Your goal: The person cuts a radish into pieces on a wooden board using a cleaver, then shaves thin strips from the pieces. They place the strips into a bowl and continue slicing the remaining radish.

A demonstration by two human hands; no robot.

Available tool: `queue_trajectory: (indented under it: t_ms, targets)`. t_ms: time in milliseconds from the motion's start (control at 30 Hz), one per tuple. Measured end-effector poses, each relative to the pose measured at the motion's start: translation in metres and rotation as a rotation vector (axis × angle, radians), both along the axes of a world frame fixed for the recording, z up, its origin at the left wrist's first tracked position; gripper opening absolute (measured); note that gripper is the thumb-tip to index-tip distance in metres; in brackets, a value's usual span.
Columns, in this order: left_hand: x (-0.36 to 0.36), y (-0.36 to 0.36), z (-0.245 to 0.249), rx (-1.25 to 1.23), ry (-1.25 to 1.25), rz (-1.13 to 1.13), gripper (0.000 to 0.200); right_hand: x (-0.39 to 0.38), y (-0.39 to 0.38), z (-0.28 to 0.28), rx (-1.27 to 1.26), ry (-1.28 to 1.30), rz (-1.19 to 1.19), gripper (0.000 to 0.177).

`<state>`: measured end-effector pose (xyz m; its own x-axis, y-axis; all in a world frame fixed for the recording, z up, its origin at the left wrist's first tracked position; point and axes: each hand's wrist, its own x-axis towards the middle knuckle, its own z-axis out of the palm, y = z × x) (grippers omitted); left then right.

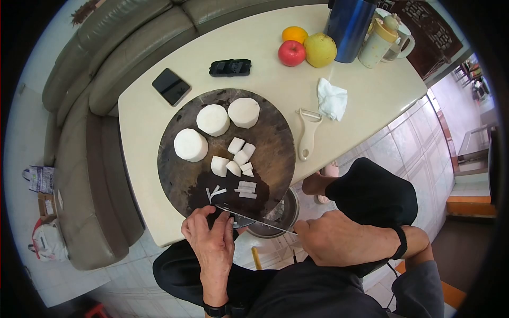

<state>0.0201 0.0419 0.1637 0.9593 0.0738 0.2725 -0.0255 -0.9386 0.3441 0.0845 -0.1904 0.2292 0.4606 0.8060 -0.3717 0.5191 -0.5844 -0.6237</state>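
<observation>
Head view: right hand [339, 241] grips the knife [265, 223], blade across the chopping board [183, 183] near edge beside the left hand [209, 236], hold unclear; slicing white strips [246, 188], next cut likely needs fingertips tucked.

**One head-worn view, looking steeply down**

The single camera sits on the person's head and faces forward and down through a wide fisheye lens whose dark rim rounds the corners. The left hand [209, 241] and the right hand [339, 244] with its knife [260, 221] lie nearest, at the lower frame. The cutting board [275, 153] fills the centre, and the table [254, 42] recedes towards the top.
</observation>
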Motion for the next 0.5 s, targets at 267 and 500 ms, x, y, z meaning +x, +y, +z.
queue_trajectory:
  t_ms: [267, 500]
  targets:
    - [0.0, 0.0005, 0.0003, -0.006, 0.003, 0.002, 0.021, -0.0042, 0.0031, 0.0042, 0.022, -0.03, -0.012, 0.026]
    - [0.0015, 0.0005, 0.0034, -0.007, 0.015, -0.007, 0.021, -0.0101, 0.0053, 0.0027, 0.031, -0.076, -0.013, 0.025]
